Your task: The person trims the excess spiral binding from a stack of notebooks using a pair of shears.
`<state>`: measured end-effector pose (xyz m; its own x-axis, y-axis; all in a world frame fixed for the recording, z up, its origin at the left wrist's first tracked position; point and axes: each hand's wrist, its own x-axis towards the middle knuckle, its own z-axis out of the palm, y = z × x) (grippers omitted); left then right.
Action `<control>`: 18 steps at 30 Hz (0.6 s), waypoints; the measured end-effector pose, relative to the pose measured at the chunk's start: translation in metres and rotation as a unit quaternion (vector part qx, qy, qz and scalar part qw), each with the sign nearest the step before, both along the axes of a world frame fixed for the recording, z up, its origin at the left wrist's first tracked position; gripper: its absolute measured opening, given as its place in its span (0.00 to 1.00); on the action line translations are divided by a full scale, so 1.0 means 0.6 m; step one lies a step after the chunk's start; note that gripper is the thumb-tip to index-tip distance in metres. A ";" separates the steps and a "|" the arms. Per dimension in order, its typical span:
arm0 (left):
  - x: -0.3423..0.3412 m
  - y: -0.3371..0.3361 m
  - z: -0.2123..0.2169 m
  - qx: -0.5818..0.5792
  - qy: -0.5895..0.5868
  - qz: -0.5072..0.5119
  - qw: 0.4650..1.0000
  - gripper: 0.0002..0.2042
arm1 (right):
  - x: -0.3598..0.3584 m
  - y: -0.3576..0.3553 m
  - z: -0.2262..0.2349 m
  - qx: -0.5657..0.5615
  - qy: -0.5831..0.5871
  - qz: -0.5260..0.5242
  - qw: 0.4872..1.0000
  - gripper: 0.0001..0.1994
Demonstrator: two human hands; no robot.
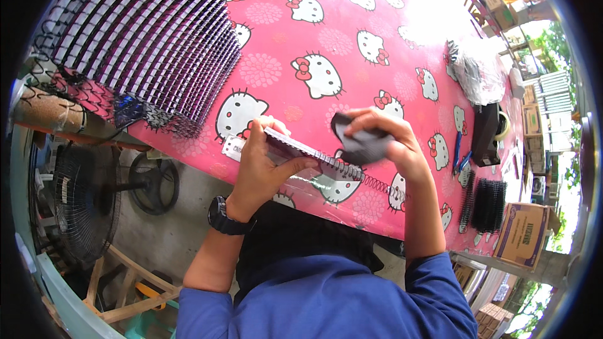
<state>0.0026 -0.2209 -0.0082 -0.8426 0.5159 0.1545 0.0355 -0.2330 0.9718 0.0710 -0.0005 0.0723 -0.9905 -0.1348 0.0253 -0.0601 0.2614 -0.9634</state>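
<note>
My left hand (pixel 260 163), with a black watch on its wrist, is closed on a thin notebook (pixel 290 144) held edge-up over the table's near side. A dark spiral coil (pixel 377 184) runs along the notebook's edge, and its loose end sticks out to the right. Just above the coil, my right hand (pixel 396 137) grips a dark grey cloth-like piece (pixel 364 144), smeared by motion. Whether that piece touches the coil, I cannot tell. A small white printed strip (pixel 232 148) lies beside my left hand.
A large stack of coil-bound notebooks (pixel 151 31) stands at the left on the pink patterned tablecloth (pixel 276 97). Rightward are a plastic bag (pixel 480 75), blue-handled pliers (pixel 458 149), a tape roll (pixel 503 125), black coils (pixel 490 206) and a cardboard box (pixel 522 233). A fan (pixel 81 194) stands lower left.
</note>
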 end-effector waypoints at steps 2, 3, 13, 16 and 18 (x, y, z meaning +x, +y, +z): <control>0.000 0.000 0.003 -0.002 0.014 -0.005 1.000 0.28 | -0.003 -0.014 0.008 -0.111 0.000 0.079 0.991 0.28; 0.001 0.000 0.004 0.002 -0.006 -0.008 1.000 0.28 | -0.010 -0.015 -0.001 0.062 0.029 0.028 0.997 0.27; -0.005 -0.002 0.001 -0.036 0.084 -0.011 0.996 0.28 | -0.028 -0.026 0.008 -0.006 0.017 0.006 1.000 0.22; 0.003 0.000 0.004 0.001 0.008 -0.006 1.000 0.28 | -0.044 -0.039 0.009 0.153 0.035 -0.017 0.987 0.22; 0.001 -0.005 -0.004 -0.026 0.040 0.001 0.999 0.27 | -0.045 -0.037 0.008 0.059 0.017 -0.046 0.997 0.22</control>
